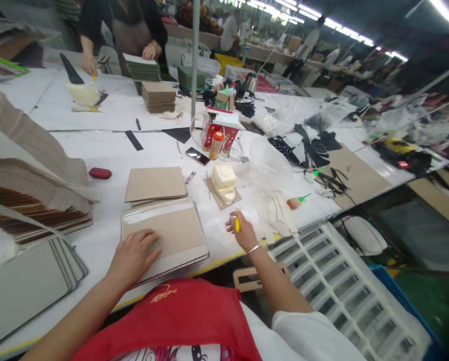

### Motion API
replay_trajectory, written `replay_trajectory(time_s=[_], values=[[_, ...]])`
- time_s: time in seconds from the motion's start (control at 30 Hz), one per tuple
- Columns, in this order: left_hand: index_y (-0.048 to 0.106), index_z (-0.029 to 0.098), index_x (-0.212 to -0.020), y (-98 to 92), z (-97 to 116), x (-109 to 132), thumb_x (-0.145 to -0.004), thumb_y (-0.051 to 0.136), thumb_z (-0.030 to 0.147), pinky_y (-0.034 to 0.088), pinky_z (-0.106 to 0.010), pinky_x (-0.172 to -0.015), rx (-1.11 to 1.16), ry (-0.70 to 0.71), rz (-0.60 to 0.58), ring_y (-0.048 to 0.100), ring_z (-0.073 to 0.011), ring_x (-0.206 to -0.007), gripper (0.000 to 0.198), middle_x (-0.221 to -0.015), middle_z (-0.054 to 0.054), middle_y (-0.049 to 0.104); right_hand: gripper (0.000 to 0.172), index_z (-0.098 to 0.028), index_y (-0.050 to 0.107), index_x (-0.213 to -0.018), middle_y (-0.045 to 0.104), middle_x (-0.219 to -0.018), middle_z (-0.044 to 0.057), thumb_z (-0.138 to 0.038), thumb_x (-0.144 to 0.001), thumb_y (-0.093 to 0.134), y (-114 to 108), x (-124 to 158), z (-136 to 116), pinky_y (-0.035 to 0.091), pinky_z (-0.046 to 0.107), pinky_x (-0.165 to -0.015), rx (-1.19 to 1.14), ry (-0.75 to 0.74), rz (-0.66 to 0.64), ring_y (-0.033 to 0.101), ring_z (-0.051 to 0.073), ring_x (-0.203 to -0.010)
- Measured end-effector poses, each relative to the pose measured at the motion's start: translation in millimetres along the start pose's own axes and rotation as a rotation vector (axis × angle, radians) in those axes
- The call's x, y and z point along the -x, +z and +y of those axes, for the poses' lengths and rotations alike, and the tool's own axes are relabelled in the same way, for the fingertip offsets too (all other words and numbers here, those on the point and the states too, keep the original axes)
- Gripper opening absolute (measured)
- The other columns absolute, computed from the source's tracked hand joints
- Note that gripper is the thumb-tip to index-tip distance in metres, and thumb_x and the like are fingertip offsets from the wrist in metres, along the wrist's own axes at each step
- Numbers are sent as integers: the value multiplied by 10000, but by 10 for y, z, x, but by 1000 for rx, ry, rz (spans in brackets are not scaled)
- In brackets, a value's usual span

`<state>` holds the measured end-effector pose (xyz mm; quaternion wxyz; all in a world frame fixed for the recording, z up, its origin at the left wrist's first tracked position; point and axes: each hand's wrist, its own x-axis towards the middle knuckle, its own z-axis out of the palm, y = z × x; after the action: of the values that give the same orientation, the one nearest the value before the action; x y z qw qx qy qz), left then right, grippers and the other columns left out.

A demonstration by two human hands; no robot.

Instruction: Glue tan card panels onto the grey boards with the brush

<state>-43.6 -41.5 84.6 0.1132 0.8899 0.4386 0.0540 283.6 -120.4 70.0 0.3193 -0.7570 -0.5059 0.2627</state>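
Observation:
My left hand (137, 254) lies flat, fingers spread, on a tan cardboard sheet (179, 228) with pale edges, on top of a small pile near the table's front. In my right hand (243, 231) is a small tool with a yellow handle (237, 224); its working end cannot be made out. That hand hovers between the sheet and a lumpy cream-coloured block (223, 183), which sits on a brown card (232, 199). Behind the sheet lies another short pile of brown cardboard (156, 184). Pinkish snips (190, 177) lie beside it.
Tall stacks of folded board (36, 165) and grey panels (29, 281) stand at the left. A phone (197, 156), an orange-capped bottle (216, 145) and a red box (230, 133) are farther back. A white plastic rack (333, 281) stands at the right. Across the table, a person (123, 35) handles green sheets.

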Motion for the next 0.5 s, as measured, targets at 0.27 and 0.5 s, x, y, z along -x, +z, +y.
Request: replay_trajectory(time_s=[0.27,0.5], values=[[594,226,-1024,38,42,25,-785,447,426,391,-370,-876,-8,-33,8,496,-234,-1017,344,-1142,-57,553,164,-150,504,-963,551,-885,124,-152,-843,393,801,582,978,359,317,-743,780,-16,-67,483,203,-861],[589,230,-1031,56,57,36,-786,462,414,395,-373,-888,-11,-38,10,491,-227,-1032,332,-1148,-47,547,203,-167,536,-920,563,-773,78,-76,-800,398,837,580,1128,357,288,-695,703,-43,-70,494,177,-767]])
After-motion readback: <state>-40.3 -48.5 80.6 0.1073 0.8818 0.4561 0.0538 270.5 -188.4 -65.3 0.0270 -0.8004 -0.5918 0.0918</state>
